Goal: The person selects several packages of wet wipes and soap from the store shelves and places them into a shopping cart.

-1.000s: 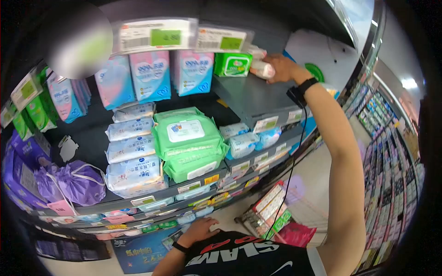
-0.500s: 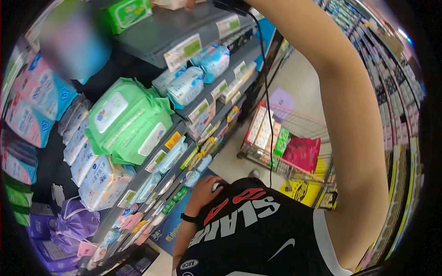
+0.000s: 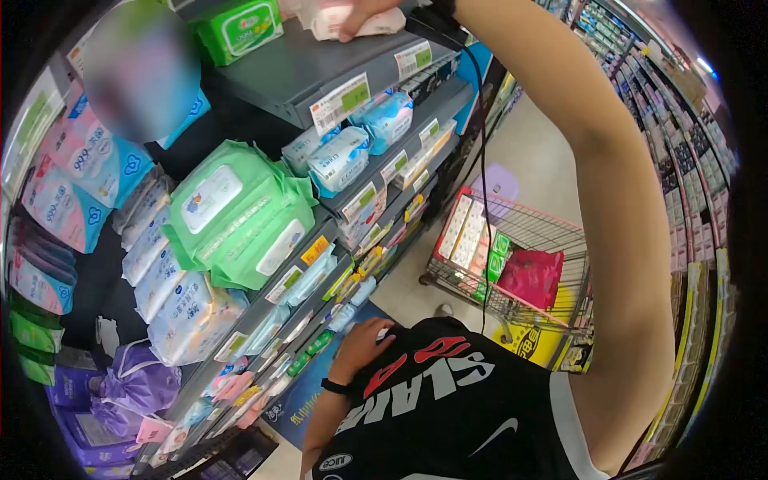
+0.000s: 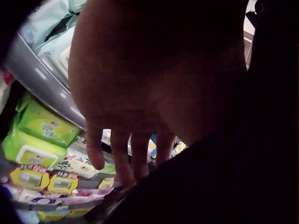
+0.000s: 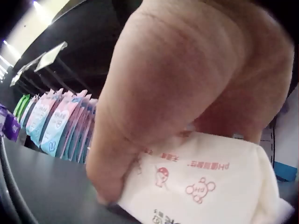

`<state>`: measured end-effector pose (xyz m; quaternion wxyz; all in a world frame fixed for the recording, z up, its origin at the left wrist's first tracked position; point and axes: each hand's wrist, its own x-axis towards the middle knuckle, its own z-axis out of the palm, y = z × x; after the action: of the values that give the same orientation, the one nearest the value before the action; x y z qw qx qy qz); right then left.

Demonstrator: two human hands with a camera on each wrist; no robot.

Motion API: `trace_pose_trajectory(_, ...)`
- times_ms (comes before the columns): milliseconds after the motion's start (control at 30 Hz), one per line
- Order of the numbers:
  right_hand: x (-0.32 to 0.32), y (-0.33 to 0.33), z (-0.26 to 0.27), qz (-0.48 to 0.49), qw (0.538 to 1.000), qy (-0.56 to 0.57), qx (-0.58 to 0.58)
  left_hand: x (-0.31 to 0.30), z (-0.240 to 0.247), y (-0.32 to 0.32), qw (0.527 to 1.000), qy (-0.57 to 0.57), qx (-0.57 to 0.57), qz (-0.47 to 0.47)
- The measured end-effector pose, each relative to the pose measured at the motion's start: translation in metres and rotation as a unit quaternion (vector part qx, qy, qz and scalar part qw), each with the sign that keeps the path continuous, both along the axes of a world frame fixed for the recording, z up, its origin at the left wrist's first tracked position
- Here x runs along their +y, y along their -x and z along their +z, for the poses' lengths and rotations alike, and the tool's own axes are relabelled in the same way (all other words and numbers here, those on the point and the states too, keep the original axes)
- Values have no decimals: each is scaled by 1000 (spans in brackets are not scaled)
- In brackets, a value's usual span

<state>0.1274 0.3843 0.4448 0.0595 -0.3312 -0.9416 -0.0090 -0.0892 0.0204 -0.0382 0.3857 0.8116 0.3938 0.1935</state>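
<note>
My right hand [image 3: 364, 13] grips a soft cream pack [image 3: 387, 22] at the top of the head view, low over the grey upper shelf. In the right wrist view the pack [image 5: 205, 175] shows pink print and little drawings, the thumb lying along its left side and the other fingers hidden behind. Beside it on the shelf sits a green pack of wipes [image 3: 244, 30]. My left hand [image 3: 364, 344] is down at the front of the black shirt; its fingers [image 4: 121, 154] hang loosely straight with nothing held in the left wrist view.
Large green wipe packs [image 3: 240, 212] and white-blue packs [image 3: 188, 316] fill the shelf below, near a purple drawstring bag [image 3: 140, 376]. A shopping cart [image 3: 512, 216] with boxes and a red bag [image 3: 532, 276] stands in the aisle. A black cable [image 3: 485, 160] hangs from the right wrist.
The head view has swung down and toward the aisle, bringing the cart into fuller sight. My right hand stays at the cream pack on the upper shelf. The left hand remains by the shirt.
</note>
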Motion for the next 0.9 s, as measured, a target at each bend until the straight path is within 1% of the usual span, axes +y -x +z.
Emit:
trace_pose_trajectory(67, -18, -1, 13, -1, 997, 10, 70, 0, 4, -1, 1000, 3, 6, 5)
trace_pose_trajectory(100, -22, -4, 10, 5, 983, -111, 143, 0, 4, -2, 1000, 3, 9, 7)
trace_pose_trajectory(133, -29, -6, 8, 62, 961, -70, 261, 1, 4, -3, 1000, -1, 7, 6)
trace_pose_trajectory(167, -38, -10, 6, 117, 920, -26, 373, 1, 3, -3, 1000, 1, 11, 6)
trace_pose_trajectory(233, -81, -28, 3, 210, 854, -22, 476, 3, 1, -6, 1000, 6, 17, 2)
trace_pose_trajectory(267, -105, -61, -17, 148, 830, 69, 533, 4, -3, -8, 1000, 8, -1, 2)
trace_pose_trajectory(300, -127, -84, -41, 131, 785, 113, 595, 7, -3, -11, 1000, 13, -1, -16)
trace_pose_trajectory(333, -154, -102, -77, 116, 720, 165, 664, 12, -1, -15, 999, 16, -3, -33)
trace_pose_trajectory(367, -182, -114, -121, 100, 642, 223, 726, 18, 0, -18, 999, 17, -3, -48)
trace_pose_trajectory(400, -210, -118, -172, 89, 550, 285, 780, 21, -5, -23, 998, -30, -5, -55)
trace_pose_trajectory(433, -232, -119, -222, 68, 458, 340, 818, 26, 2, -28, 998, -33, -15, -47)
trace_pose_trajectory(467, -249, -120, -269, 28, 382, 376, 844, 31, 11, -35, 998, -33, -26, -40)
trace_pose_trajectory(500, -254, -138, -339, -53, 367, 358, 857, 33, 18, -43, 998, -30, -37, -35)
trace_pose_trajectory(533, -268, -124, -339, -142, 397, 411, 808, 39, 9, -50, 999, 18, -39, -26)
trace_pose_trajectory(567, -280, -115, -343, -68, 313, 512, 797, 42, 11, -57, 995, 26, -92, -22)
trace_pose_trajectory(600, -292, -111, -357, -175, 295, 525, 779, 48, 14, -66, 989, 37, -144, -18)
trace_pose_trajectory(633, -299, -112, -379, -209, 267, 532, 776, 55, 21, -75, 979, 49, -195, -14)
trace_pose_trajectory(700, -322, -119, -404, -199, 233, 568, 764, 67, 40, -91, 964, 69, -254, -44)
trace_pose_trajectory(767, -338, -122, -415, -187, 204, 601, 749, 78, 36, -109, 935, 143, -314, -82)
trace_pose_trajectory(800, -343, -115, -410, -246, 245, 582, 735, 78, 46, -121, 914, 191, -350, -80)
trace_pose_trajectory(833, -347, -113, -414, -234, 233, 598, 730, 76, 56, -132, 889, 237, -383, -76)
trace_pose_trajectory(867, -348, -110, -423, -237, 243, 609, 717, 79, 57, -136, 885, 278, -365, -82)
trace_pose_trajectory(900, -348, -107, -429, -237, 254, 619, 704, 80, 58, -141, 864, 317, -383, -86)
